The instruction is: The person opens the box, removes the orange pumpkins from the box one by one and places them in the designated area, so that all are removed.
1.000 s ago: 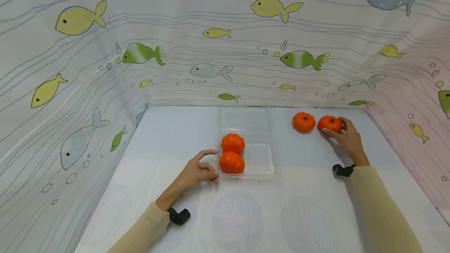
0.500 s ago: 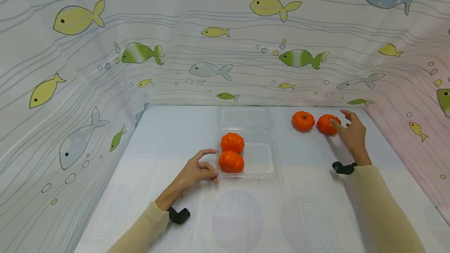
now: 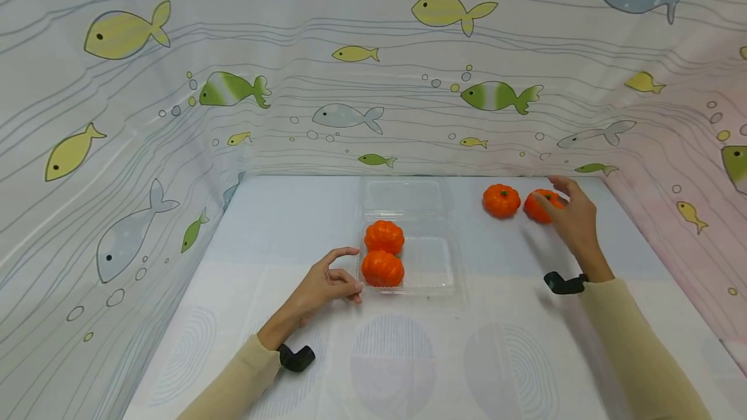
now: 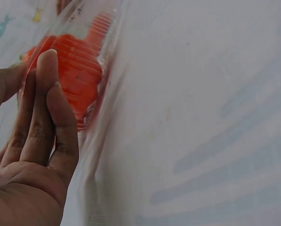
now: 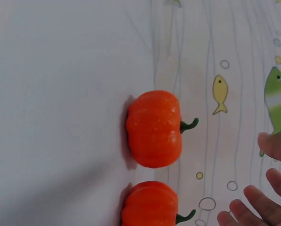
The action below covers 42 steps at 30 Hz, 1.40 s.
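Observation:
An opened clear plastic clamshell box (image 3: 428, 264) lies mid-table in the head view, its lid (image 3: 405, 198) laid back. Two small orange toy pumpkins (image 3: 384, 236) sit in the left part of its base, one behind the other. My left hand (image 3: 321, 287) is at the box's left edge, fingers loosely bent, fingertips at the wall; whether they press on it I cannot tell. Two more pumpkins with green stems, a left one (image 3: 501, 201) and a right one (image 3: 543, 206), stand at the back right. Over the right one hovers my right hand (image 3: 574, 222), fingers spread, holding nothing.
A white patterned cloth (image 3: 408, 355) covers the table. Fish-printed curtains (image 3: 373, 83) rise along the back and both sides, with the back one close behind the right-hand pumpkins. A black wrist mount (image 3: 565, 282) juts out under the right wrist.
My right hand has let go of the right pumpkin, lifted off, then shifted slightly left over it. The pumpkins stay in place. My left hand has not moved.

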Motion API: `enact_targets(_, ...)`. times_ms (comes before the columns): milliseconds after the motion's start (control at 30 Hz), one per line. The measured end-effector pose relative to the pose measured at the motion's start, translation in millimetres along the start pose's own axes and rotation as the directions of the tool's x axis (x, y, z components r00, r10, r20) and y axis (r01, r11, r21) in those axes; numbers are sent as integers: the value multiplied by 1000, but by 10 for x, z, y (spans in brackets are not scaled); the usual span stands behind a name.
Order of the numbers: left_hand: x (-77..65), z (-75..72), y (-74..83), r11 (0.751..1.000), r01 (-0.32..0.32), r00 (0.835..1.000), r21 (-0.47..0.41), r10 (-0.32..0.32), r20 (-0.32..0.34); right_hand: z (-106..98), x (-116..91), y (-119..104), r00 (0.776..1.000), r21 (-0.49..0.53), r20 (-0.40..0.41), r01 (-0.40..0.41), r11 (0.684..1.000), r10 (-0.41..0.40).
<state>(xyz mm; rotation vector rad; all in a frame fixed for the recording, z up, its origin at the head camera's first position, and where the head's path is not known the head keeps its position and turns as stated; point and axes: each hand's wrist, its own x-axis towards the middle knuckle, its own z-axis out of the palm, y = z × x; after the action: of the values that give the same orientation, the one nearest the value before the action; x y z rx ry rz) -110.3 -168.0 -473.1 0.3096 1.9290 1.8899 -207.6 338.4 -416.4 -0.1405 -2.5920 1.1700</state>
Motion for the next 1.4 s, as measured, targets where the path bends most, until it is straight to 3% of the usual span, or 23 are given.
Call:
enact_targets(433, -9, 25, 9, 1000, -4, 1000, 5, 4, 4, 249, -178, -313, 984, 16, 63, 165, 986, -166)
enact_targets(1033, -9, 17, -1, 1000, -1, 1000, 7, 1, 0, 649, -461, -683, 915, 89, 238, 314, 945, -326)
enact_targets(1400, -18, 20, 23, 1000, -4, 1000, 3, 4, 10, 883, -651, -883, 871, 159, 325, 333, 929, -368)
